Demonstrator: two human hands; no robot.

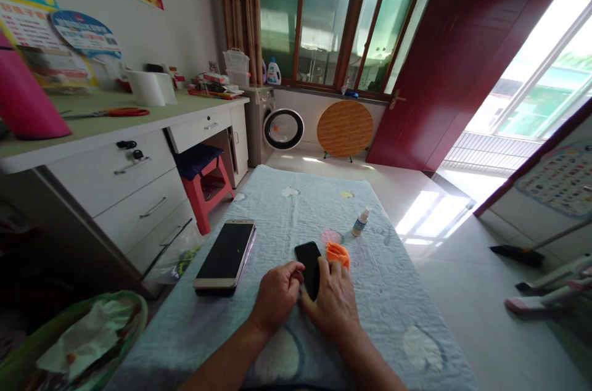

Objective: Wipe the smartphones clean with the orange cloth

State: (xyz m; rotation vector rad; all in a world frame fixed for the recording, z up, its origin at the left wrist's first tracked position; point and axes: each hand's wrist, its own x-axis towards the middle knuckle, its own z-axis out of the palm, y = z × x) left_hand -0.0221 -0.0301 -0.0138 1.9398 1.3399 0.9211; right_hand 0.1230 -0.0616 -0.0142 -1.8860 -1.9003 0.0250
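Observation:
A small black smartphone point(309, 261) lies on the cloth-covered table, screen up, between my hands. My left hand point(279, 289) is closed with curled fingers at the phone's left edge. My right hand point(333, 295) grips its right side, the thumb at the lower end and the fingers bent along the edge. Just beyond my right fingers sits a crumpled orange cloth point(338, 253). A small spray bottle point(361, 222) stands upright farther right. On the left of the table lies a stack of larger phones, the top one gold-framed with a dark screen point(225, 250).
A pale blue quilted cloth point(277, 206) covers the table. To the left are a white desk point(115, 187), a red stool point(208, 187) and a green-rimmed basket point(139, 311). A washing machine point(256, 113) has its round door open. A broom point(518, 253) lies right.

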